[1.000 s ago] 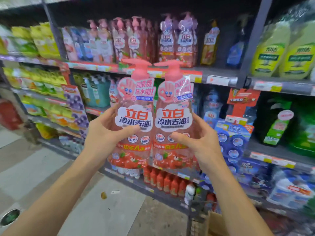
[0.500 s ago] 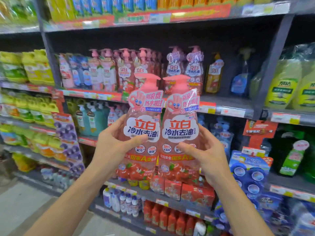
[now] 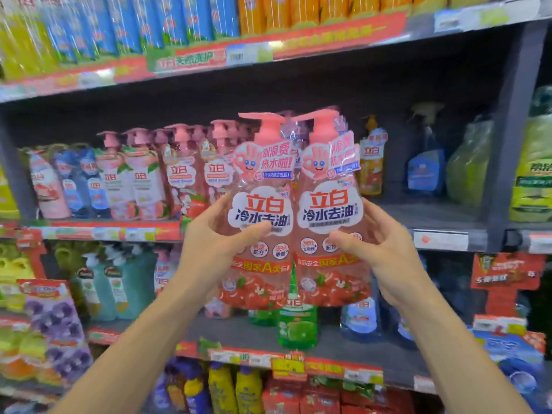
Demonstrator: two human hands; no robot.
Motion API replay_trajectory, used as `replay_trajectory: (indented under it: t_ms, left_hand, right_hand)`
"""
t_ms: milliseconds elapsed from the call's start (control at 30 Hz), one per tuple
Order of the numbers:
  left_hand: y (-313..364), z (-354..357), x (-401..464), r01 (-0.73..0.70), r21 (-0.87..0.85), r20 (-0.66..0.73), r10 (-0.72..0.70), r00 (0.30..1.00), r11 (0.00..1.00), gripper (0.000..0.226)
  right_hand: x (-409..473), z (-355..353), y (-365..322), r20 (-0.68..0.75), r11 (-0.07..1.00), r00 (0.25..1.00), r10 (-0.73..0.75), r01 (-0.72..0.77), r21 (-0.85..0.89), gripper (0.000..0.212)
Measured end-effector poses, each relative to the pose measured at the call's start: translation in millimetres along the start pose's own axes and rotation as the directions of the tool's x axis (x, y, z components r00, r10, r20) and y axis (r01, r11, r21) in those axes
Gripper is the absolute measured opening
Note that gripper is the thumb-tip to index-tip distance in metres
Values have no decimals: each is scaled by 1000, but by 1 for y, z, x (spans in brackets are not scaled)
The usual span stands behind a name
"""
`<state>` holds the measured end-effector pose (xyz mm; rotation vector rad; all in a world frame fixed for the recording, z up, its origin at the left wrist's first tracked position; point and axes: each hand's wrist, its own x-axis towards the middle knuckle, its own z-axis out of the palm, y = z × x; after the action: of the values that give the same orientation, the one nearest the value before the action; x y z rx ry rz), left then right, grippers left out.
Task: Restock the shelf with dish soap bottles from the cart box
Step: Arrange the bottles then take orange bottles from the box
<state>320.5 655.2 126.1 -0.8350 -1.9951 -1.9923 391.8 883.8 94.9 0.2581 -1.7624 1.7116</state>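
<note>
I hold two pink pump-top dish soap bottles side by side, upright, in front of the middle shelf (image 3: 442, 239). My left hand (image 3: 213, 246) grips the left bottle (image 3: 260, 210), thumb across its white label. My right hand (image 3: 379, 252) grips the right bottle (image 3: 330, 204) the same way. Both bottles sit wrapped in clear printed plastic. Their pump heads reach the level of the matching pink bottles (image 3: 185, 171) standing on that shelf just to the left. The cart box is out of view.
A dark open stretch of shelf lies right of the held bottles, behind an orange bottle (image 3: 372, 162) and a blue spray bottle (image 3: 425, 162). A grey upright post (image 3: 513, 130) bounds it. Green bottles (image 3: 297, 324) stand on the shelf below; the upper shelf (image 3: 268, 52) hangs overhead.
Both hands have lifted the two bottles upward and toward the middle shelf; the view has tilted up, so the floor and the cart have left the picture.
</note>
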Motion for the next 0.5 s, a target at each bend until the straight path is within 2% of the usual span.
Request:
replay_trajectory:
  t_ms: [167,233,500]
  left_hand:
    - [-17,15,67,-30,-39,39,32,999,999,90]
    - [-19,22,87,-35,-53,63,39,997,998,83]
    - [-31,42,158,-39,-198,96,59,994,979,58]
  right_hand:
    - [59,-10,17,-66,997,996,-59,57,-46,70]
    - [76,-13,21,-82,997,994,-68,64,-47,73]
    - [132,-22,18,-135,992,987,-91,77,-104,53]
